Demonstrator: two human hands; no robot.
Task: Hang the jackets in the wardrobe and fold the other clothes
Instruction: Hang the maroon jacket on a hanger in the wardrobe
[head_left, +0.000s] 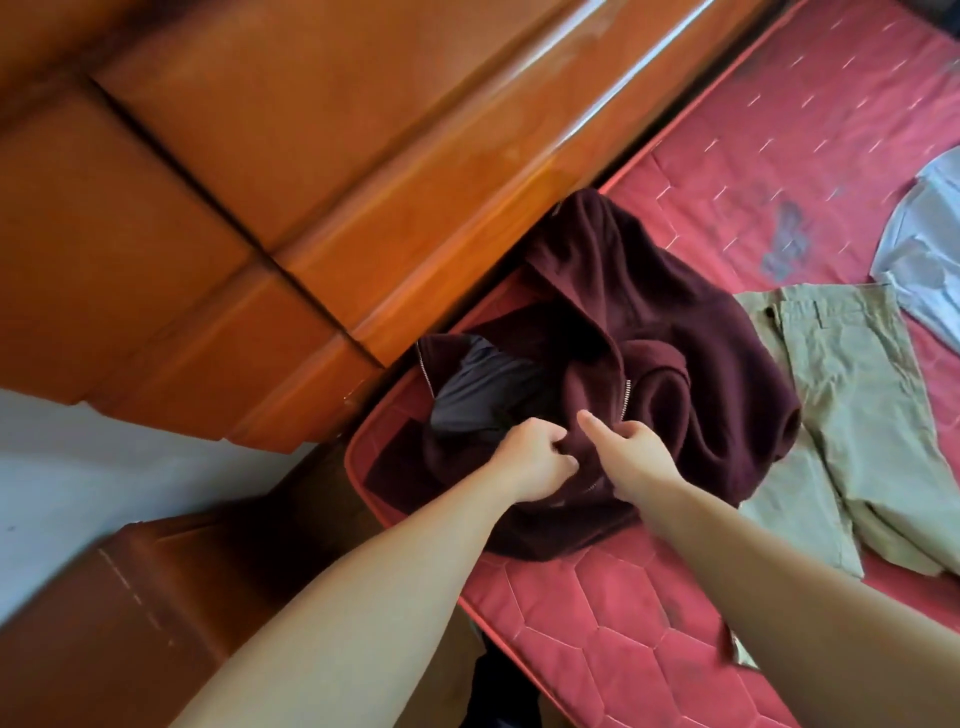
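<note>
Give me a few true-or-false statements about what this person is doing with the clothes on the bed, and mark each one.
1. Both hands are on the maroon zip jacket. True: the left hand bunches its fabric and the right hand pinches it near the zipper.
2. The jacket already hangs in the wardrobe. False: it lies crumpled on the red mattress.
3. The khaki trousers lie to the right of the jacket. True.
4. The trousers are neatly folded into a small square. False: they lie spread out, legs extended.
5. The pale blue garment sits under the jacket. False: it lies apart, at the right edge of the view.
</note>
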